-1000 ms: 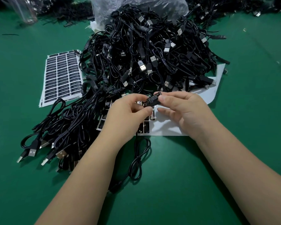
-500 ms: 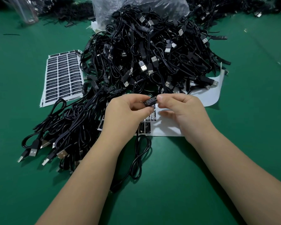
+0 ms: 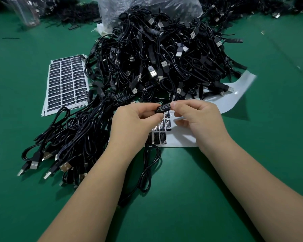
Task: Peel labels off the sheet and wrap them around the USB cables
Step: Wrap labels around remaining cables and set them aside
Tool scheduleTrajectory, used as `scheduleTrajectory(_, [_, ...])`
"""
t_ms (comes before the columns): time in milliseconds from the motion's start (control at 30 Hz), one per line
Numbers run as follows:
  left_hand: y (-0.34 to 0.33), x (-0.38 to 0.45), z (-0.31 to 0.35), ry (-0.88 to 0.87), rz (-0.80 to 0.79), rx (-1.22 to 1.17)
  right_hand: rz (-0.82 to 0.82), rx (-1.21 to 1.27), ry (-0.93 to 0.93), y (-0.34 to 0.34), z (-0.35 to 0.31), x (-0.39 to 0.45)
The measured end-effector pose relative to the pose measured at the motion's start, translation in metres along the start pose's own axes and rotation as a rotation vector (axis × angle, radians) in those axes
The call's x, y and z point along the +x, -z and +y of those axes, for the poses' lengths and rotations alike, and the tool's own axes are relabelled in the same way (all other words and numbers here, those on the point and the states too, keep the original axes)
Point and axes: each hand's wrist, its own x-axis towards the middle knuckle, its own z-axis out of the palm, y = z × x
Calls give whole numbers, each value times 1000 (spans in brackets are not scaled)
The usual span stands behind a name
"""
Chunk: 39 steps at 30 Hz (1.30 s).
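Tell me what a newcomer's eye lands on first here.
First, the big tangled heap of black USB cables at the table's far centre. Then the two bare hands in front of it: left hand and right hand pinch a small black printed label above the mostly peeled white backing sheet.

Even, soft overhead light on a wide-angle view, sharp in the middle and smeared at the far edges.

The matte green counter (image 3: 217, 198) is evenly lit; both forearms throw soft, dim shadows to the near right. The glossy white curled backing sheet (image 3: 234, 98) catches a small glare spot, and the crinkled clear plastic bag (image 3: 147, 9) glints. Far corners blur and bend; printed label text at centre reads crisply.
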Motion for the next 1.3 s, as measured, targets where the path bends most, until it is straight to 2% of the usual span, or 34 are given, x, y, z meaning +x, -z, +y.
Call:
scheduleTrajectory(633, [1,1,-2,8,19,21,14,-90,63,0,0,-2])
scheduleTrajectory(900, [-1,0,-1,32,12,11,23,-209,100,1,2,-1])
scheduleTrajectory(1300, [-1,-1,1,41,-9,-4,62,-227,113,0,2,-1])
